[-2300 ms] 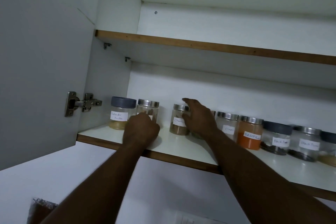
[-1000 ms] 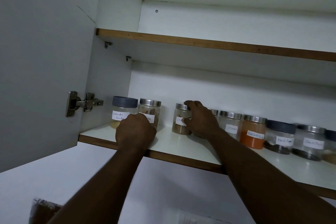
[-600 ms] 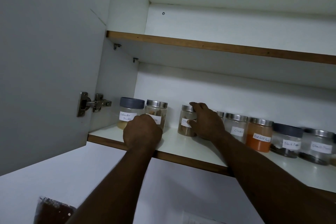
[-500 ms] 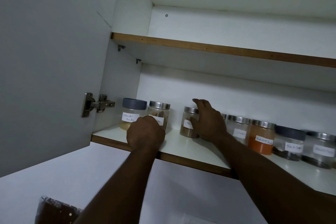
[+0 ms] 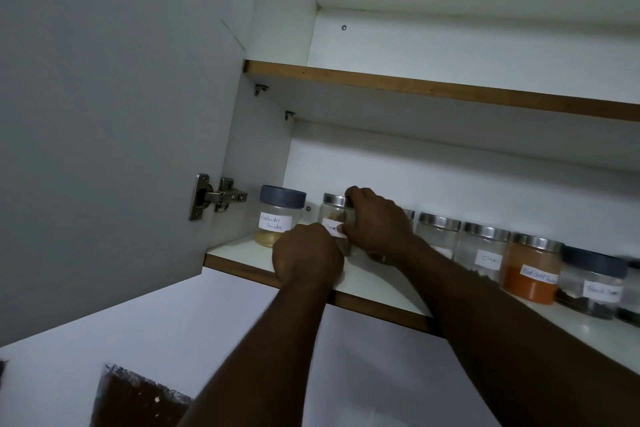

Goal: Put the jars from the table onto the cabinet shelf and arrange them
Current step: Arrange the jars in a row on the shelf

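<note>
Both hands have drawn together on one steel-lidded jar (image 5: 335, 218), which stands on the cabinet shelf (image 5: 377, 288) just beside the coriander powder jar (image 5: 278, 218). A moment ago they worked apart, each at its own jar with a gap between. The right hand (image 5: 379, 224) has slid left; its thumb now lies at the lid's rim and its fingers curl round the jar's right flank, grasping it. The left hand (image 5: 306, 260) sits clenched at the jar's foot, but its back hides whether the fingers hold the glass. The brown-powder jar gripped earlier is out of sight, likely behind the right hand. With the cloves jar (image 5: 485, 253) and red chilli jar (image 5: 531, 274) already in line, this looks like arranging: closing the gap.
</note>
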The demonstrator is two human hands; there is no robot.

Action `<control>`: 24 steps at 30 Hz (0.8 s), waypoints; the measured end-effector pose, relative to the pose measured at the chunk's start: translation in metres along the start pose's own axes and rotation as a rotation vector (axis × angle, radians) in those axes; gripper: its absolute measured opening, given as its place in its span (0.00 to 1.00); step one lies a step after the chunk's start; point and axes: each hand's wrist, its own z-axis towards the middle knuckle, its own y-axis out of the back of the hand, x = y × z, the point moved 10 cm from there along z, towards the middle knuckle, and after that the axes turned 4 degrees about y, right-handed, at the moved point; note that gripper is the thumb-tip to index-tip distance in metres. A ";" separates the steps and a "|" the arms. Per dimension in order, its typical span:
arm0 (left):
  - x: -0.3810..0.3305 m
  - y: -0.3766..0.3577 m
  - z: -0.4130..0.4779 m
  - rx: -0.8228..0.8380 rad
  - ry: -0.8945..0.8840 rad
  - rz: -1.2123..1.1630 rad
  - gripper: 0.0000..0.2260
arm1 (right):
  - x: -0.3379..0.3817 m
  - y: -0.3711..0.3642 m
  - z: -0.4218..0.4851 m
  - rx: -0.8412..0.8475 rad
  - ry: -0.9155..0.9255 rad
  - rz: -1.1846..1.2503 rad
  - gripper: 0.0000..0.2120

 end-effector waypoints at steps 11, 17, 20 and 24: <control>-0.004 -0.004 0.002 0.006 -0.038 -0.002 0.14 | -0.001 -0.006 0.016 -0.046 -0.024 0.038 0.37; -0.003 -0.005 0.003 0.013 -0.034 0.000 0.14 | -0.001 -0.019 0.024 0.000 -0.062 0.032 0.32; -0.004 -0.004 0.004 -0.003 -0.043 -0.009 0.13 | -0.011 -0.023 0.023 -0.011 -0.084 0.058 0.32; -0.003 -0.007 0.005 0.002 -0.044 -0.022 0.13 | -0.018 -0.026 0.022 -0.013 -0.102 0.064 0.33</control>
